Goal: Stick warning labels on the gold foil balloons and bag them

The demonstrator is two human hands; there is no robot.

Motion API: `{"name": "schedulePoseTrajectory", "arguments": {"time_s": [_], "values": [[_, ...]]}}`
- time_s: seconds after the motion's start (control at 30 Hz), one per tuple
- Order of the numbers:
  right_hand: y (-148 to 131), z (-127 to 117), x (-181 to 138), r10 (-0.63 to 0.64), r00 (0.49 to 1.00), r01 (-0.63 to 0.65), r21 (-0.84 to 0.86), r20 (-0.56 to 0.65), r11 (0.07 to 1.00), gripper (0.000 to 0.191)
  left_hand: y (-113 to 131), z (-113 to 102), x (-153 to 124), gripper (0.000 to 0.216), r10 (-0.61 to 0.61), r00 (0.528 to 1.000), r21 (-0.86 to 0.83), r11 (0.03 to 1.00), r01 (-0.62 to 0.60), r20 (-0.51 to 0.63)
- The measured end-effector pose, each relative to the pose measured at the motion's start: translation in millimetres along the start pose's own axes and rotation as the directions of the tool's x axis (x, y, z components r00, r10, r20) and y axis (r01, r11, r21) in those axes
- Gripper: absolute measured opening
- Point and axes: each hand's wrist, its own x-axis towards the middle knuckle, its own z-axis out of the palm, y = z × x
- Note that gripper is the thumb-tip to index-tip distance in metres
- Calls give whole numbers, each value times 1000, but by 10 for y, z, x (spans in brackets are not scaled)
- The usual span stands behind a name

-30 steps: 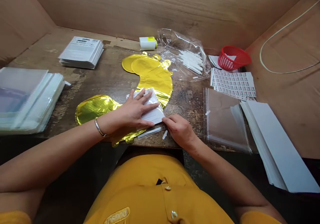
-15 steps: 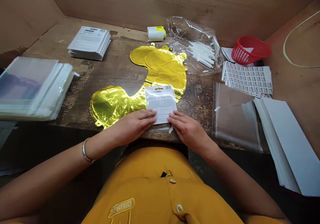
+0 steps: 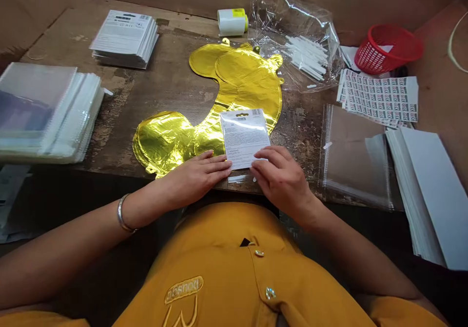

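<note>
A white printed header card [image 3: 244,134] with a hang slot lies in a clear plastic bag near the table's front edge, over part of a shiny gold foil balloon [image 3: 252,81]. My left hand [image 3: 199,176] lies flat, its fingertips at the card's lower left edge. At the lower right corner, my right hand [image 3: 283,178] has its fingers bent and drawn together; what they pinch, if anything, is hidden. Just below the card shows the bag's clear flap [image 3: 237,179], with a small white tab beside my right fingertips.
Stacked cards [image 3: 122,37] and clear bags [image 3: 54,117] are on the left. Behind stand a white-and-yellow roll [image 3: 232,22] and a bag of white sticks [image 3: 307,56]. Rightward are a red basket [image 3: 383,49], sticker sheets [image 3: 382,95], a flat clear bag [image 3: 354,156] and white card sheets [image 3: 427,185].
My right hand has risen from lying flat, and its fingers are now bent at the card's corner. My left hand stays flat. The whole view has shifted slightly.
</note>
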Motion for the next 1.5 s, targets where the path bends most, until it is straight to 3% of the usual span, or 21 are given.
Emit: {"name": "schedulePoseTrajectory", "arguments": {"time_s": [0.2,0.43,0.73,0.9,1.2,1.4,1.5], "values": [[-129,200,29,-12,997,-9,256,80,967,14,19,39,16,39,-13,998,-53,999,10,-61],[-156,245,-90,-72,997,64,276,16,959,19,2,54,1,36,-42,997,-97,995,36,-58],[-221,129,-121,-126,988,97,272,90,957,18,3,41,6,37,-17,999,-69,997,14,-48],[-158,107,4,-13,996,-6,206,92,979,15,11,27,21,36,-32,997,-84,996,26,-65],[-93,236,115,-83,979,41,218,187,975,19,55,-19,57,30,-37,996,-50,998,33,-79],[-196,291,131,-6,995,-33,379,101,925,9,163,41,174,18,-126,966,-55,992,117,-224],[-220,70,44,95,991,-128,512,92,849,9,213,130,191,18,-118,954,-66,992,104,-276]]}}
